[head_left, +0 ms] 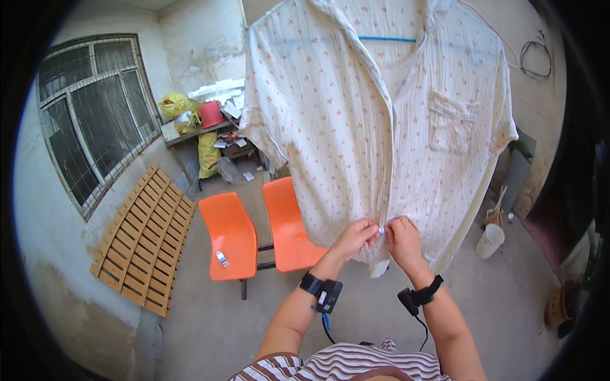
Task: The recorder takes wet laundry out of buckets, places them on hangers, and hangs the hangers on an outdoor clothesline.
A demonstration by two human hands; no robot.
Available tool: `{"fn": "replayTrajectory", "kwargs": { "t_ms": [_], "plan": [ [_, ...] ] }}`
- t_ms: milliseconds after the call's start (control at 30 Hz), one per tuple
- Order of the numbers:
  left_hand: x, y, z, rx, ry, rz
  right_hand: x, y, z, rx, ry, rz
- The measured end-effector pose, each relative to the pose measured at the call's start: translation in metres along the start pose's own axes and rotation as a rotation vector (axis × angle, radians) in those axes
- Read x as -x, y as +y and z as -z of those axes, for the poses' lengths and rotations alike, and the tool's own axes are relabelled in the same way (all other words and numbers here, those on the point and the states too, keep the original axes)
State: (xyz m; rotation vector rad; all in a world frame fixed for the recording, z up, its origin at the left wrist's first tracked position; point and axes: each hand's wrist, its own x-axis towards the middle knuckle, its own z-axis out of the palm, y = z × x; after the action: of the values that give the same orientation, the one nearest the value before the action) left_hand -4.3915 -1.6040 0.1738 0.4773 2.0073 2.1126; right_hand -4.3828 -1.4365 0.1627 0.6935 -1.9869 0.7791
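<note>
A cream short-sleeved shirt (338, 138) with small red prints hangs before me on a blue hanger (387, 39). Its front gapes at the top, while the two edges meet lower down. Near the hem, my left hand (360, 235) pinches one front edge beside a small pale button (381, 229). My right hand (404, 238) grips the other edge just across from it, fingertips almost touching the left ones. Whether the button sits in its hole I cannot tell. A chest pocket (452, 123) shows on the right side.
Two joined orange seats (231, 228) stand at left, a small bottle (222, 259) on one. A wooden slatted panel (145, 240) leans on the wall below a barred window (97, 114). Behind are a cluttered table (177, 135) and red bucket (210, 114). At right sits a white bucket (490, 241).
</note>
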Motion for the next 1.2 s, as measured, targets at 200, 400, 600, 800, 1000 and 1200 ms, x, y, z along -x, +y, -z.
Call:
{"fn": "replayTrajectory", "kwargs": {
  "t_ms": [200,400,600,800,1000,1200],
  "plan": [
    [0.043,0.106,0.051,-0.333,0.896,-1.101,-0.042,-0.020,0.084,-0.225,-0.193,-0.192],
    [0.025,0.204,0.138,-0.373,1.046,-1.060,-0.179,-0.094,0.155,-0.076,0.196,0.315],
    [-0.002,0.229,0.162,-0.303,0.825,-1.055,-0.311,-0.119,0.153,0.257,0.406,0.533],
    [0.013,0.262,0.179,-0.456,0.730,-1.071,-0.381,-0.135,0.118,0.765,0.485,0.741],
    [0.028,0.318,0.239,-0.415,0.903,-1.210,-0.400,-0.138,0.123,0.807,0.135,0.445],
    [0.038,0.348,0.300,-0.680,1.166,-1.174,-0.402,-0.131,0.130,0.440,0.073,0.527]
  ]
}}
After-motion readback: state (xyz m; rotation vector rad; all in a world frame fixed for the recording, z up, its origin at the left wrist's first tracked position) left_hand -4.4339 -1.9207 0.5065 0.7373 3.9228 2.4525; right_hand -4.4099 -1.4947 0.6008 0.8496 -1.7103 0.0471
